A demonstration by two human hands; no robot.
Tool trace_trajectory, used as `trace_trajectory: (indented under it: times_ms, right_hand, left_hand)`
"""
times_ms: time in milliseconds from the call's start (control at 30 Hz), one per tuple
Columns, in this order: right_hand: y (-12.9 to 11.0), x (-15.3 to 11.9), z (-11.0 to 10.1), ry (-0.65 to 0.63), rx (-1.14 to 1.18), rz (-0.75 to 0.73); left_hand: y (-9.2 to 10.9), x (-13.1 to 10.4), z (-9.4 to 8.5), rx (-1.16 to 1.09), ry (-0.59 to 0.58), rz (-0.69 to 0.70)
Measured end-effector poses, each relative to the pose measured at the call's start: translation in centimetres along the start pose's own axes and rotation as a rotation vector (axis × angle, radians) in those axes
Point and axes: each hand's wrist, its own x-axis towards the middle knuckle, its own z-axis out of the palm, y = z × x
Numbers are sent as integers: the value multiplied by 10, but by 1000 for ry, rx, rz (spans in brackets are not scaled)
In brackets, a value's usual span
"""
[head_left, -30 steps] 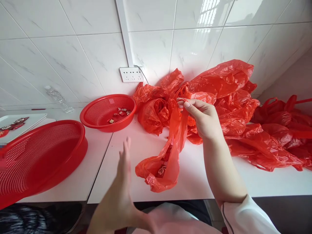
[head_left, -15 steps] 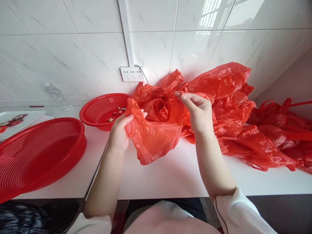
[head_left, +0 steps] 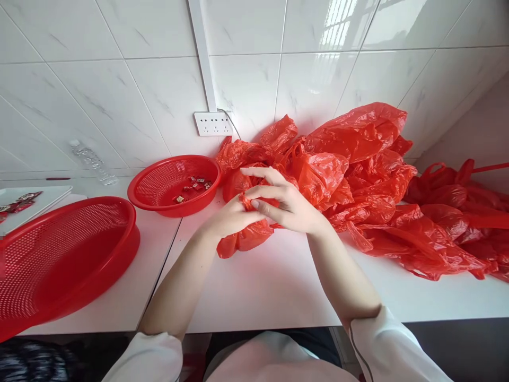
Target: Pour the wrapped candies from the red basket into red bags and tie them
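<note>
A thin red plastic bag (head_left: pixel 248 240) hangs bunched beneath my two hands, low over the white table. Its gathered top is in the grip of my left hand (head_left: pixel 227 220), whose fingers are largely hidden behind the right one. My right hand (head_left: pixel 285 204) reaches across from the other side, thumb and bent fingers around the bag's twisted top, with the index finger held out straighter. The exact hold of the right fingertips is partly covered. Right behind the hands lies a heap of crumpled red plastic bags (head_left: pixel 324 178).
A round red basket (head_left: pixel 139 196) with small wrapped pieces (head_left: pixel 194 185) stands left of the hands. Nearer left is a larger red basket (head_left: pixel 123 249), beside a white tray (head_left: pixel 51 195). Several filled red bags (head_left: pixel 449 212) lie at right. A socket strip (head_left: pixel 212 123) is on the wall.
My hands held the bag stretched wide by its top; now they have come together and the bag is bunched small between them. The right hand moved left and down.
</note>
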Motion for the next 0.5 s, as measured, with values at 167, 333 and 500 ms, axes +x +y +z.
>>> trace_trajectory:
  times_ms: [167,333,500]
  right_hand:
    - [16,-14,-2,130,99,167]
    - [10,-35,-4,102,205,236]
    - [5,-41,4,-40,330,247]
  left_hand:
    - [-8,-5,-1,-30,185,-208]
    - [-12,-4,-14,-44,60,-188]
    - [1,-18,-17,382,-139,29]
